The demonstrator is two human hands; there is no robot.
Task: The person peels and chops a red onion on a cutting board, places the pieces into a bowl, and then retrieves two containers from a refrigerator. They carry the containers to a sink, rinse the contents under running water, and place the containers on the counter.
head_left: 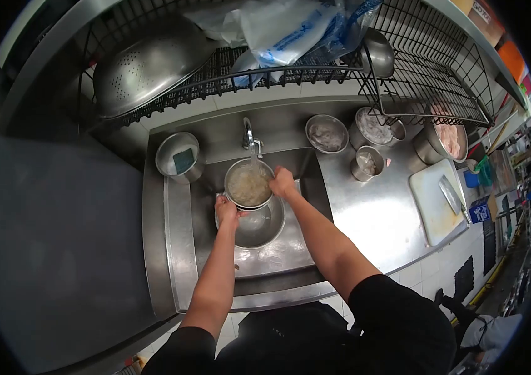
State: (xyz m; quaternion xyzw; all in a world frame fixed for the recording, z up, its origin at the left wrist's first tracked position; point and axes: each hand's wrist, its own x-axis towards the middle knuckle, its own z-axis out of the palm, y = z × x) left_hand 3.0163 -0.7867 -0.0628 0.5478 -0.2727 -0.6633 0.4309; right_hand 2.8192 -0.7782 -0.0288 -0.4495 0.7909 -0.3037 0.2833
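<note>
Under the running faucet (248,132), a round metal bowl (234,198) holds pale, cloudy contents (250,183) that I cannot name. My left hand (229,211) grips its near left side, fingers curled at the rim. On the opposite side, my right hand (283,182) is closed on the right rim. A larger metal bowl (260,231) sits below it in the sink (278,259), partly covered by the held bowl. Water from the spout falls into the held bowl at its back edge.
A metal bowl with a green scouring pad (183,161) stands left of the sink. Several metal containers line the counter at right, near a cutting board (434,203) with a knife (449,194). Overhead, a wire rack (215,84) carries a colander (147,69) and plastic bags (290,31).
</note>
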